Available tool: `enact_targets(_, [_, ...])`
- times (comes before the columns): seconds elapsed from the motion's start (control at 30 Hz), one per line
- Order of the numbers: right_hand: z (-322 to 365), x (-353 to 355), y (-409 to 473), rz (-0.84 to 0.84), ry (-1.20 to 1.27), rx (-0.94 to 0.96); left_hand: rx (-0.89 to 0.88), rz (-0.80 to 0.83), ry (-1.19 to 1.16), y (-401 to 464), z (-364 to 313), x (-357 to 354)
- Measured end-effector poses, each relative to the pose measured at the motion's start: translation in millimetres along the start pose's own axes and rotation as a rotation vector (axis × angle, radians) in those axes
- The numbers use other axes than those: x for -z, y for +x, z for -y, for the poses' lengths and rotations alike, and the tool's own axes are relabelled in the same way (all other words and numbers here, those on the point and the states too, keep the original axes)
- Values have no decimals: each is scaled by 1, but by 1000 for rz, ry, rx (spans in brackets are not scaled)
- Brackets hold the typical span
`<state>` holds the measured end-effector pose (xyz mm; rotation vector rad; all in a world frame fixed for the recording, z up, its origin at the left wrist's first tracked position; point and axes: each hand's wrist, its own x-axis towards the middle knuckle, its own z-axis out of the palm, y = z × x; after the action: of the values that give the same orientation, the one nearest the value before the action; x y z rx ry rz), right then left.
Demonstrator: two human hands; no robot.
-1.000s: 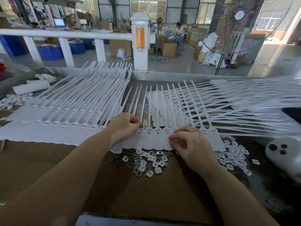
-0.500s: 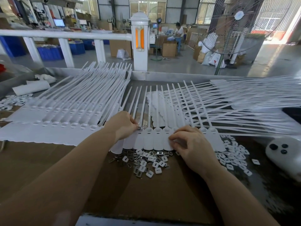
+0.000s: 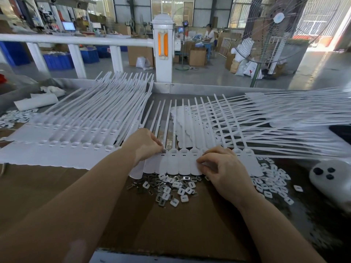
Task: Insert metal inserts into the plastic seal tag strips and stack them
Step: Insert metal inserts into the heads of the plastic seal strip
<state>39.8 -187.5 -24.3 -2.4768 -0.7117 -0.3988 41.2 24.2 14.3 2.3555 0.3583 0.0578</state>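
Between stacked strips (image 3: 62, 133), loose inserts (image 3: 167, 188) lie under both hands' grip: left hand (image 3: 144, 143) pinching insert, right hand (image 3: 222, 166) pinching strip (image 3: 182, 160).

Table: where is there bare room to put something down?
Bare brown table below the left stack of strips and in front of the pile of inserts. Crowded: strips cover the far table, white caps litter the right beside a white device.

No readable text or labels anywhere in view
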Motion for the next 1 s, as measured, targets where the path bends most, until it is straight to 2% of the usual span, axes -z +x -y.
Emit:
enact_targets(0.33, [0,0,0,1,6,2,-83,-58,-19,0,12,0])
enact_targets(0.7, [0,1,0,-1,9,4,-286,-72,244,-6,15,-2])
enact_targets(0.9, [1,1,0,0,14,3,-314,-130,190,-5,20,-3])
enact_targets(1.0, [1,1,0,-1,13,2,-318,-98,230,-5,20,-4])
